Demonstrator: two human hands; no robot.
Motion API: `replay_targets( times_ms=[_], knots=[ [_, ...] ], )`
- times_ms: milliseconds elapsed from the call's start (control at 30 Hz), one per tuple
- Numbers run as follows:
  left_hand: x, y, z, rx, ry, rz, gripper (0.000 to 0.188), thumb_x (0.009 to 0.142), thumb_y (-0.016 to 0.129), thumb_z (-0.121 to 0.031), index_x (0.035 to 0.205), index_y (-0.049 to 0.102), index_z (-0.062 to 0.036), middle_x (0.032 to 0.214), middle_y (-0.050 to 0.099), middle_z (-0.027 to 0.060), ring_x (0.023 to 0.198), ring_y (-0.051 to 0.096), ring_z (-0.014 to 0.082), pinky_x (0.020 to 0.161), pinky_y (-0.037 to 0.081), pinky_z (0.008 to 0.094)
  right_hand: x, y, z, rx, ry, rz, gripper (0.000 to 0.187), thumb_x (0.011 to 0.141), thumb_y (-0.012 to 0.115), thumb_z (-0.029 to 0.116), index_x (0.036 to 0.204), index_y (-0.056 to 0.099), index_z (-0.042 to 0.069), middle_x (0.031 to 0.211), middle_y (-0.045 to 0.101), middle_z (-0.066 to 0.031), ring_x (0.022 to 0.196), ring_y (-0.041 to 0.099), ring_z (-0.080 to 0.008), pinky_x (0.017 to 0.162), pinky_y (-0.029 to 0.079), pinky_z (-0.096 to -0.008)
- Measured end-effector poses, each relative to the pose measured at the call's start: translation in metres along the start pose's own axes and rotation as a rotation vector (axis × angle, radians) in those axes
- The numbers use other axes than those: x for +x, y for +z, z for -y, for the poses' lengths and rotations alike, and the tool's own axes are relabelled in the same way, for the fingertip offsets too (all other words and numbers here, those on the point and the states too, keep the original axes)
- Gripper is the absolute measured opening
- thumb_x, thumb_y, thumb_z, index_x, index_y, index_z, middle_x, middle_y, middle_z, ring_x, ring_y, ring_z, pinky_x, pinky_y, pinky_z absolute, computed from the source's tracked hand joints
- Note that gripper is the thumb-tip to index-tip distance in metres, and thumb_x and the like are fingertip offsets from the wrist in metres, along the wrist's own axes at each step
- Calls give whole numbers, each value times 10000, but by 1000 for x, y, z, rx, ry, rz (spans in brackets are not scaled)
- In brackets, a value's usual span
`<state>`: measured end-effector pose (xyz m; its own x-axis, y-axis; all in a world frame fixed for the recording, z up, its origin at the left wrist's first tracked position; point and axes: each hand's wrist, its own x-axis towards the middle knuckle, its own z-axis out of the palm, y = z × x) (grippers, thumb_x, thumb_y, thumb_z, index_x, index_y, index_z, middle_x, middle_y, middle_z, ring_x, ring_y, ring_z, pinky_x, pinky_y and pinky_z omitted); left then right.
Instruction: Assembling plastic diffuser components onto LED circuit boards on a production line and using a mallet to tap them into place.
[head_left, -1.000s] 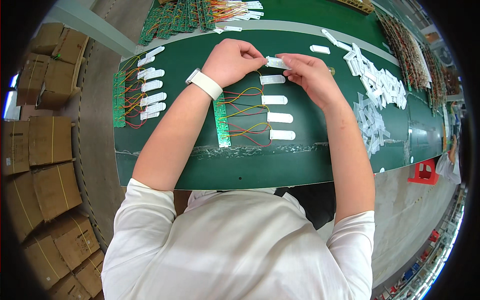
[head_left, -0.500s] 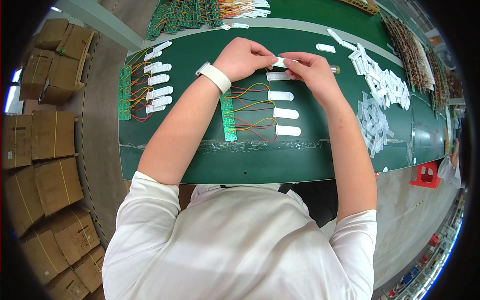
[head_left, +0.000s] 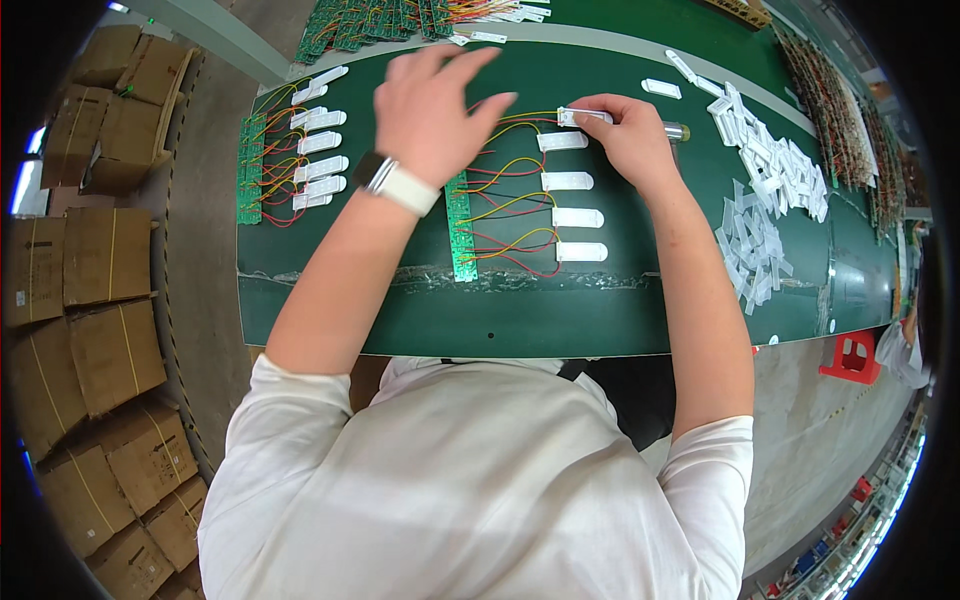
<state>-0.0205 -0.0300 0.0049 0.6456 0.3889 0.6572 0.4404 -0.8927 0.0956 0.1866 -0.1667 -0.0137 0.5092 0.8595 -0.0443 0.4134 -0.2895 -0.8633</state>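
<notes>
My left hand (head_left: pixel 432 112) is lifted over the green circuit board strip (head_left: pixel 461 235), fingers apart and holding nothing. A watch with a pale band (head_left: pixel 398 185) is on that wrist. With thumb and fingers my right hand (head_left: pixel 632 138) grips the left-hand part of a small white plastic housing (head_left: pixel 580 117), which has yellow and red wires at its left end. Below it, several similar white housings (head_left: pixel 578 217) lie in a column, wired to the same strip. Part of the strip's upper end is hidden by my left hand.
At left lies another wired strip (head_left: pixel 250 170) with white housings. Loose white housings (head_left: pixel 770 160) and translucent strips (head_left: pixel 750 250) are heaped at right. More boards (head_left: pixel 375 30) lie at the back. A shiny cylinder (head_left: pixel 677 131) sits beside my right wrist. Cardboard boxes (head_left: pixel 108 250) stand left.
My left hand has let go of the white housing, moved left and spread its fingers. My right hand still grips the housing, now with its wired end showing.
</notes>
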Motion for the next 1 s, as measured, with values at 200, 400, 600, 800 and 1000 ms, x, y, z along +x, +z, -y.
replay_targets(
  times_ms=[200, 400, 600, 800, 1000],
  knots=[
    [-60, -60, -16, -247, -563, 543, 784, 887, 800, -323, 1545, 435, -101, 792, 658, 63, 712, 651, 222, 673, 523, 349, 5, 8, -4, -108, -31, -12, 216, 930, 709, 202, 1090, 795, 86, 925, 766, -129, 841, 712, -257, 823, 550, -363],
    [-71, -71, -25, -451, -617, 643, 786, 888, 801, -177, 1570, 413, -136, 690, 622, 51, 590, 592, 155, 600, 493, 310, 2, 12, 4, -190, -66, 11, 209, 927, 710, 205, 1081, 799, 96, 972, 771, -145, 904, 726, -305, 865, 558, -399],
    [-58, -78, -3, -397, -492, 708, 572, 854, 825, -204, 1388, 631, -138, 722, 630, 28, 638, 579, 144, 619, 484, 298, -4, 13, 17, -251, 4, 9, 209, 902, 727, 214, 1061, 809, 106, 998, 777, -137, 941, 733, -308, 893, 565, -394],
    [-27, -26, 18, -246, -112, 350, 330, 858, 802, -221, 1169, 749, -124, 889, 666, 59, 799, 603, 218, 728, 506, 355, 6, 18, 19, -276, 15, 20, 195, 896, 733, 226, 1046, 820, 138, 995, 782, -121, 948, 733, -301, 897, 564, -400],
    [6, 7, -6, -239, -184, 544, 169, 908, 731, -272, 975, 806, -135, 919, 766, 89, 830, 720, 291, 745, 565, 379, 18, 19, -5, -417, -125, -21, 167, 883, 762, 313, 1016, 834, 243, 1006, 777, -59, 1008, 707, -267, 963, 503, -470]
  ],
)
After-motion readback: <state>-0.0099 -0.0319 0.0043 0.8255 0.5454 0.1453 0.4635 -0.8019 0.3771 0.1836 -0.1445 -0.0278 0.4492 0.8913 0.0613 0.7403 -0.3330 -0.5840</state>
